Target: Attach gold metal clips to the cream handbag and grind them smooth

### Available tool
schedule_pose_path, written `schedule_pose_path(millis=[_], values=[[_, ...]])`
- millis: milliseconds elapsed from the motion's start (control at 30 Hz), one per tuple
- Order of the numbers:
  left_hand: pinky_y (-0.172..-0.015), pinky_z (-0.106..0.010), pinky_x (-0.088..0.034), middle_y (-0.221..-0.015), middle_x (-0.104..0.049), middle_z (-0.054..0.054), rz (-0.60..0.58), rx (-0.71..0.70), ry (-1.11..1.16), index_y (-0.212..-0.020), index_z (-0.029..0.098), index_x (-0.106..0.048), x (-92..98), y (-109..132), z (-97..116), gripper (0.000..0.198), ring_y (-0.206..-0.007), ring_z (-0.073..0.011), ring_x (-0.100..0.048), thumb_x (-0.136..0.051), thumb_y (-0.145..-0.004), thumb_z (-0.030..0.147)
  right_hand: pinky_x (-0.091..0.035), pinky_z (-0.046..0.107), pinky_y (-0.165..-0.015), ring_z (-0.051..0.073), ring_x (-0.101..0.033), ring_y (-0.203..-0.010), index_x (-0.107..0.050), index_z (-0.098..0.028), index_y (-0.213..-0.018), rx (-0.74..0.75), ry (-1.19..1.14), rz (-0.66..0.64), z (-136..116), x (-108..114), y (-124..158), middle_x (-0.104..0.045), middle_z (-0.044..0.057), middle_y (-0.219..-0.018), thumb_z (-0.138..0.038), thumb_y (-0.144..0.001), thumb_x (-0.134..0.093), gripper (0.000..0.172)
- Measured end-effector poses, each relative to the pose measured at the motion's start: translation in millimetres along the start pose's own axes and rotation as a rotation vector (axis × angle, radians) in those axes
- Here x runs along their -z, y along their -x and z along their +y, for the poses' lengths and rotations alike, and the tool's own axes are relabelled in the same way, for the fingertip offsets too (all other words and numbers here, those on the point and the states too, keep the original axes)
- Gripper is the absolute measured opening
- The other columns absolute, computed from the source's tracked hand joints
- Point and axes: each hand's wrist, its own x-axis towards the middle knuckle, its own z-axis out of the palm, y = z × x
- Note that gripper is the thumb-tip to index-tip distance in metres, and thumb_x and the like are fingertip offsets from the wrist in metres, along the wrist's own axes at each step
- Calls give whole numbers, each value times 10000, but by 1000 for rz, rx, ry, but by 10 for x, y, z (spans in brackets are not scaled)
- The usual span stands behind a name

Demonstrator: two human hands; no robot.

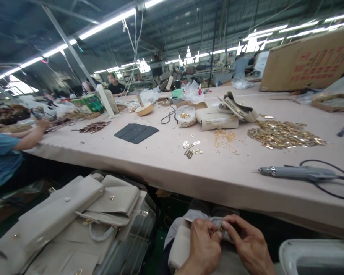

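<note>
Head view: a pale grey bag (pixel 186 244) lies in the lap, near and below the table edge (pixel 218 187). Left hand (pixel 202 244) and right hand (pixel 248 244) pinch a small fitting (pixel 221 228) on it, too tiny to identify. Wrists are cut off. Open tabletop lies beyond, a screwdriver (pixel 298 172) right.

You sit in a big factory hall under a dark ceiling (pixel 189 15) crossed by long strip lights (pixel 109 23). A wide pale tabletop (pixel 149 160) runs far ahead of you. More benches (pixel 195 72) fill the distance, a large cardboard box (pixel 309 61) stands right, and the floor (pixel 160 240) below looks green.
</note>
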Motion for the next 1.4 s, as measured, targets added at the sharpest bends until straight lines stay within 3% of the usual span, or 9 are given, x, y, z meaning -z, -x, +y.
schedule_pose_path(millis=[267, 367, 433, 500, 600, 800, 933, 1067, 1400], values=[[-848, -445, -491, -890, -656, -113, 85, -364, -332, -885, 236, -784, 138, 104, 92, 185, -890, -290, -631, -643, -783, 173, -607, 237, -697, 255, -729, -770, -787, -221, -790, 28, -9, 48, -13, 40, -68, -742, 85, -837, -551, -758, -769, 332], [-848, -440, -530, -854, -699, -109, 24, -259, -131, -958, 228, -770, 73, 66, 81, 196, -873, -301, -673, -627, -845, 299, -595, 243, -649, 238, -706, -717, -780, -214, -813, -2, -33, 2, -103, 38, -116, -725, 79, -803, -544, -784, -756, 332], [-673, -389, -555, -749, -697, -96, -88, -89, 75, -876, 194, -749, 6, 13, 55, 264, -714, -277, -691, -637, -849, 432, -578, 259, -596, 229, -676, -663, -768, -210, -815, -34, -67, -34, -163, 5, -154, -704, 73, -760, -558, -804, -736, 350], [-479, -316, -481, -628, -659, -78, -183, 35, 256, -795, 158, -706, -53, -54, 10, 405, -515, -219, -641, -637, -830, 556, -561, 282, -565, 233, -658, -647, -757, -208, -814, -59, -66, -73, -211, -50, -201, -693, 72, -741, -577, -819, -714, 372], [-364, -246, -366, -524, -613, -43, -151, 85, 413, -778, 142, -640, -91, -146, -97, 543, -353, -141, -522, -689, -743, 681, -546, 312, -563, 242, -654, -650, -744, -212, -823, -32, 51, -130, -314, -128, -311, -696, 72, -749, -572, -846, -687, 365], [-352, -216, -390, -788, -747, -94, -56, 150, 592, -948, 169, -519, -53, -197, -322, 613, -383, -121, -593, -788, -674, 648, -532, 350, -710, 236, -648, -794, -688, -233, -981, 407, 354, 1, -815, -166, -930, -691, 74, -899, -412, -953, -601, 202], [-332, -196, -350, -812, -757, -86, -47, 146, 574, -949, 192, -454, -58, -190, -352, 563, -365, -113, -588, -770, -722, 599, -500, 429, -949, 284, -608, -1065, -647, -206, -1175, 603, 524, -31, -896, -244, -1658, -662, 120, -1143, -349, -952, -587, 271], [-330, -180, -322, -784, -762, -71, -37, 155, 505, -926, 206, -434, -55, -201, -348, 465, -348, -110, -579, -739, -790, 529, -433, 488, -1039, 321, -540, -1180, -585, -157, -1310, 578, 761, -107, -669, -371, -2214, -622, 156, -1279, -338, -939, -585, 412], [-306, -176, -304, -828, -768, -75, -43, 156, 470, -905, 211, -414, -43, -272, -322, 469, -351, -100, -585, -697, -813, 574, -427, 404, -927, 263, -554, -1020, -658, -242, -1174, 639, 756, -199, -653, -403, -2274, -675, 59, -1095, -369, -896, -678, 306]])
